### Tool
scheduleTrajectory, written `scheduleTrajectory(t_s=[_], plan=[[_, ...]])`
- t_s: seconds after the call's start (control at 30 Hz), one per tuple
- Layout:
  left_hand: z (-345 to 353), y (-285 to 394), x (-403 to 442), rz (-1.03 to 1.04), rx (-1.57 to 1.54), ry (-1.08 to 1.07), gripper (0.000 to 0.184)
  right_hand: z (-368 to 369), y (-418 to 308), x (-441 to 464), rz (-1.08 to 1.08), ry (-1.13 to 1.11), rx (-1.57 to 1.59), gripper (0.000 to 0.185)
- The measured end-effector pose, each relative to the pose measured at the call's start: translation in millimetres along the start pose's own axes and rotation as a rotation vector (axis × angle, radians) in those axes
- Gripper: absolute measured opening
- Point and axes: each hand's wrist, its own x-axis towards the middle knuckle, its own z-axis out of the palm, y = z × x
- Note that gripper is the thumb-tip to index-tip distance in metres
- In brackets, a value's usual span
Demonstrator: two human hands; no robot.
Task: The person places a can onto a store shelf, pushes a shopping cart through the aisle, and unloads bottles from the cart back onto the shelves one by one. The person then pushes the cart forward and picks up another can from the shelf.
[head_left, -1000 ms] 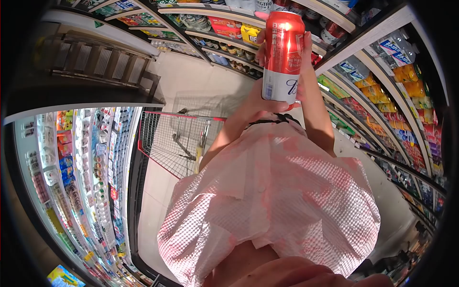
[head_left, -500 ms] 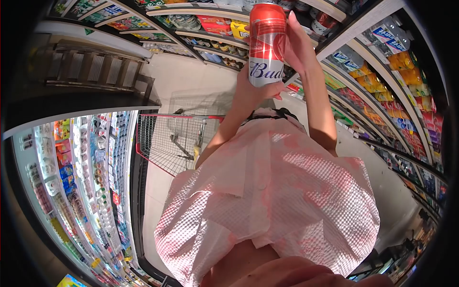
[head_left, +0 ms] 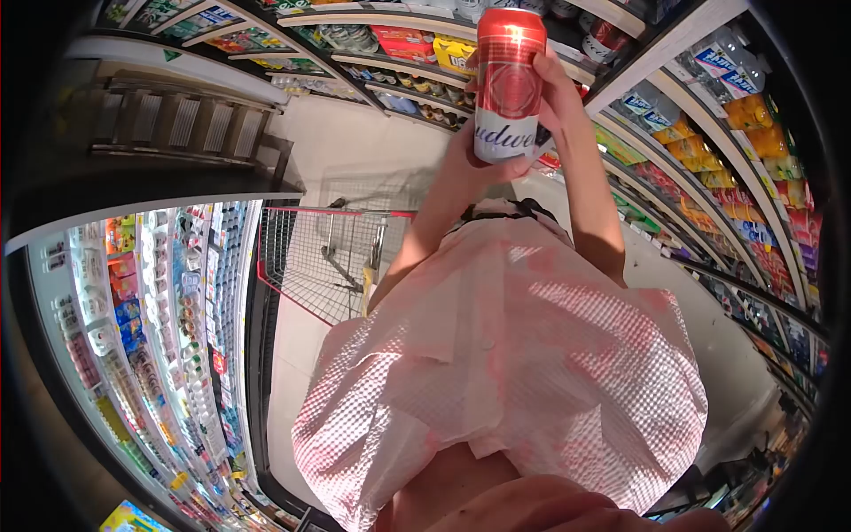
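Note:
A red and white beer can (head_left: 510, 80) stands nearly upright in front of me, part of its "Budweiser" lettering facing the camera. My left hand (head_left: 487, 164) wraps the can's left side and its base, with the thumb across the bottom edge. On the other side, my right hand (head_left: 554, 93) grips the can's upper right, its fingertips against the red part. Fingers behind the can are hidden.
A wire shopping cart (head_left: 324, 262) with a red rim stands to my left. Beyond it is a lit display case (head_left: 146, 328) of packaged goods. Drink shelves (head_left: 700, 133) curve along the front and right. A slatted dark wooden piece (head_left: 182, 124) stands at far left.
The can has turned in my hands, so different letters and a round emblem face me. My right fingers have moved from sticking up beside the can onto its red side.

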Motion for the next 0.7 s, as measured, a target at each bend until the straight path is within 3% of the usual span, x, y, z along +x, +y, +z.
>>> scheduleTrajectory(t_s=[0.07, 0.17, 0.3, 0.33, 0.4, 0.5, 0.57, 0.7], plan=[[-6.0, -16.6, 6.6, 0.162, 0.363, 0.151, 0.078, 20.0, -27.2, 2.9, -0.043, 0.132, -0.408, 0.075], [-1.7, -22.0, 15.1, 0.307, 0.514, 0.280, 0.091, 44.1, -28.3, 4.6, -0.019, 0.179, -0.760, 0.072], [-4.5, -9.9, 9.1, 0.211, 0.561, 0.330, 0.079, 47.1, -13.3, 8.9, -0.080, 0.246, -0.653, 0.067], [-6.8, -6.5, 7.1, 0.122, 0.416, 0.260, 0.075, 42.0, -15.3, 6.4, -0.029, 0.208, -0.643, 0.068], [-10.4, -1.6, -1.7, -0.062, 0.125, 0.115, 0.065, 41.8, -6.2, 8.6, -0.027, 0.147, -0.237, 0.071], [-8.6, 8.7, -15.6, -0.142, -0.491, -0.148, 0.057, 31.0, 11.4, 3.7, 0.099, -0.027, 0.158, 0.081], [-6.1, 2.2, -12.9, -0.175, -0.640, -0.170, 0.055, 20.8, 29.3, 3.4, 0.142, -0.164, 0.410, 0.083], [-15.2, -2.2, -8.7, -0.253, -0.812, -0.207, 0.059, 34.9, 12.3, 4.3, 0.196, -0.048, 0.264, 0.084]])
